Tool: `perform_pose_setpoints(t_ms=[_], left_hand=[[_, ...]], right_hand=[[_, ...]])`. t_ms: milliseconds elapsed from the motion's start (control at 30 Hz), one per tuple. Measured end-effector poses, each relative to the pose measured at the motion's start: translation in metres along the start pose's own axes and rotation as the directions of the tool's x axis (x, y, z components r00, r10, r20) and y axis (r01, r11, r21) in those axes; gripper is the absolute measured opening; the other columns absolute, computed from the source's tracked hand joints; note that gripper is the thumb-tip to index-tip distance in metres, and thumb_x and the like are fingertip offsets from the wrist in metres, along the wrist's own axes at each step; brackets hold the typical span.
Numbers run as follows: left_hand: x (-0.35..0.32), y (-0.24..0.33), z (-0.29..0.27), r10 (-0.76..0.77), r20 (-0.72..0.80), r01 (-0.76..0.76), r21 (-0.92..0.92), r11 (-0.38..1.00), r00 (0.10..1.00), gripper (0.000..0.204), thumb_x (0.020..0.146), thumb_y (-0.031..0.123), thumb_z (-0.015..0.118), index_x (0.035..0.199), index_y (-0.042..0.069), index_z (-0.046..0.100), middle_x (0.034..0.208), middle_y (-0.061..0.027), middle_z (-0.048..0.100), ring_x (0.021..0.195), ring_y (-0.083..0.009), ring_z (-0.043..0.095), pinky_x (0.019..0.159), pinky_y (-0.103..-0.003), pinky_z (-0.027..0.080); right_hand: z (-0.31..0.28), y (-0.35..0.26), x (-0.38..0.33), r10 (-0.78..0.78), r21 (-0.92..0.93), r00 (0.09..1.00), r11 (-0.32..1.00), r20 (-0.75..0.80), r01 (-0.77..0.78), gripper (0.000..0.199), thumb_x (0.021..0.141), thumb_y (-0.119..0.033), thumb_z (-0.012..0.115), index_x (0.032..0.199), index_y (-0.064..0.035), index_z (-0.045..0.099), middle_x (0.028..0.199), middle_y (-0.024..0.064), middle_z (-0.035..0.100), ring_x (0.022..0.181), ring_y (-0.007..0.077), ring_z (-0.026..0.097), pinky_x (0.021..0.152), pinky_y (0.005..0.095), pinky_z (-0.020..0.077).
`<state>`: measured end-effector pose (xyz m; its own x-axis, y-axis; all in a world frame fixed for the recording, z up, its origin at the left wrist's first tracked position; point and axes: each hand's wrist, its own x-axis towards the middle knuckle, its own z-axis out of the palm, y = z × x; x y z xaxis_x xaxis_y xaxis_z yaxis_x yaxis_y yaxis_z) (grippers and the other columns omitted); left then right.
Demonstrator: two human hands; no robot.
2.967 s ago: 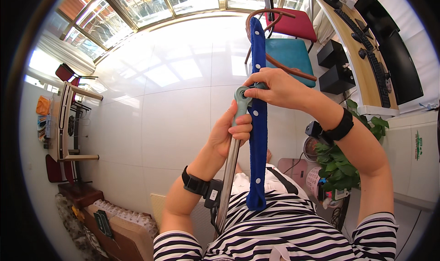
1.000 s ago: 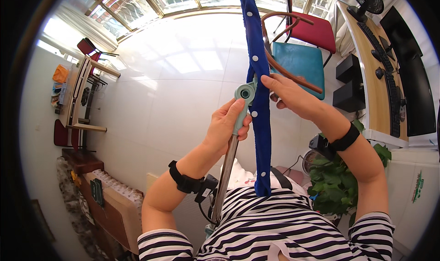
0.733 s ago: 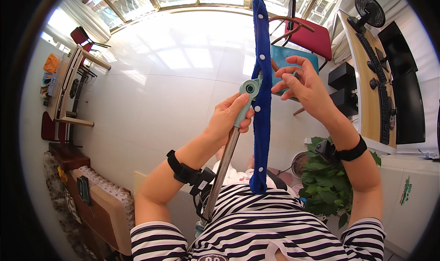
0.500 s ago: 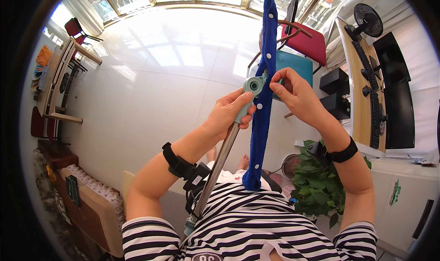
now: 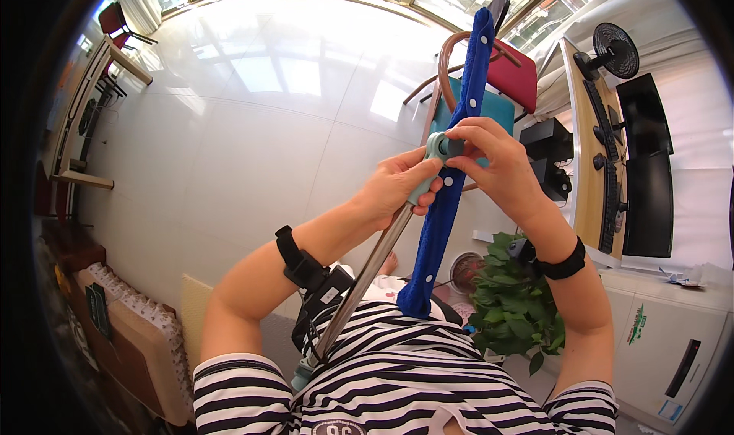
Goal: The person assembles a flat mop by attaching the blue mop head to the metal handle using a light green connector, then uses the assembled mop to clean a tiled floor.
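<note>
A metal mop pole [image 5: 365, 273] rises slantwise from beside my waist to a pale green plastic joint [image 5: 437, 146]. My left hand [image 5: 396, 184] is wrapped round the pole's upper green end. Behind it stands the long, narrow mop head in a blue cloth cover [image 5: 440, 225] with white snap buttons, its lower end against my striped shirt. With thumb and fingers, my right hand [image 5: 495, 160] grips a round grey-green knob [image 5: 451, 147] on the joint's side. Those fingers partly hide the knob.
Chairs with teal and red seats [image 5: 514, 79] stand beyond the mop head. To the right is a desk [image 5: 608, 183] with monitors, keyboards and a black fan [image 5: 615, 50]. A leafy plant [image 5: 516, 305] grows below my right forearm. At lower left is a padded seat [image 5: 126, 335].
The mop head has tilted, its top shifting right. The joint has turned so the knob shows, and my right fingers have closed round it. My left hand keeps its hold.
</note>
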<state>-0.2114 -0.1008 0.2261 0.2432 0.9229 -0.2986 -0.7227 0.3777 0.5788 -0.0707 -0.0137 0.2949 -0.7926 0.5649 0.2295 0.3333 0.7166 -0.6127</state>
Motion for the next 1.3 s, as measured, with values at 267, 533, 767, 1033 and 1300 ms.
perform_pose_setpoints(t_ms=[267,533,767,1033,1300], left_hand=[[0.003,-0.005,-0.010,0.004,-0.021,-0.003,0.024,1.000,1.000,0.022,0.087,0.023,0.050,0.102,0.007,0.052,0.070,-0.0012,0.048,0.051,-0.0062,0.042,0.041,-0.019,0.032],[0.003,-0.005,-0.008,0.039,-0.027,-0.038,0.001,0.999,0.999,0.023,0.086,0.023,0.051,0.102,0.006,0.053,0.070,-0.0012,0.048,0.052,-0.0066,0.043,0.042,-0.019,0.034],[0.003,-0.008,-0.006,0.033,-0.048,-0.032,0.031,0.999,0.998,0.022,0.086,0.022,0.052,0.100,0.006,0.054,0.069,-0.0007,0.048,0.051,-0.0064,0.044,0.041,-0.019,0.034],[0.001,-0.012,-0.004,0.050,-0.051,-0.048,0.029,0.998,0.997,0.023,0.086,0.021,0.051,0.103,0.006,0.054,0.069,-0.0003,0.048,0.051,-0.0056,0.043,0.041,-0.019,0.034],[0.002,-0.014,-0.007,-0.002,-0.035,0.001,-0.022,1.000,0.999,0.024,0.086,0.022,0.051,0.104,0.006,0.055,0.068,-0.0003,0.048,0.050,-0.0057,0.043,0.041,-0.019,0.034]], right_hand=[[-0.001,-0.001,0.006,-0.045,-0.119,0.991,0.991,0.129,0.061,0.027,0.067,-0.002,0.065,0.093,-0.0034,0.058,0.091,0.0080,0.055,0.068,0.0222,0.057,0.062,0.0291,0.0473],[0.001,0.002,0.005,-0.092,-0.185,0.989,0.976,0.111,0.112,0.028,0.068,0.000,0.063,0.096,-0.0019,0.058,0.092,0.0086,0.056,0.071,0.0232,0.058,0.063,0.0298,0.0480],[0.001,0.002,0.008,-0.085,-0.185,0.986,0.976,0.144,0.111,0.026,0.068,0.000,0.063,0.093,-0.0002,0.059,0.086,0.0095,0.057,0.070,0.0244,0.059,0.062,0.0302,0.0482],[0.005,0.003,0.008,-0.028,-0.292,0.989,0.954,0.146,0.070,0.024,0.071,-0.008,0.063,0.093,-0.0003,0.060,0.079,0.0119,0.057,0.065,0.0268,0.058,0.057,0.0320,0.0471],[0.006,0.011,0.003,-0.152,-0.399,0.966,0.889,0.207,0.226,0.032,0.071,-0.011,0.062,0.102,-0.0035,0.056,0.081,0.0102,0.057,0.068,0.0251,0.058,0.057,0.0319,0.0470]])
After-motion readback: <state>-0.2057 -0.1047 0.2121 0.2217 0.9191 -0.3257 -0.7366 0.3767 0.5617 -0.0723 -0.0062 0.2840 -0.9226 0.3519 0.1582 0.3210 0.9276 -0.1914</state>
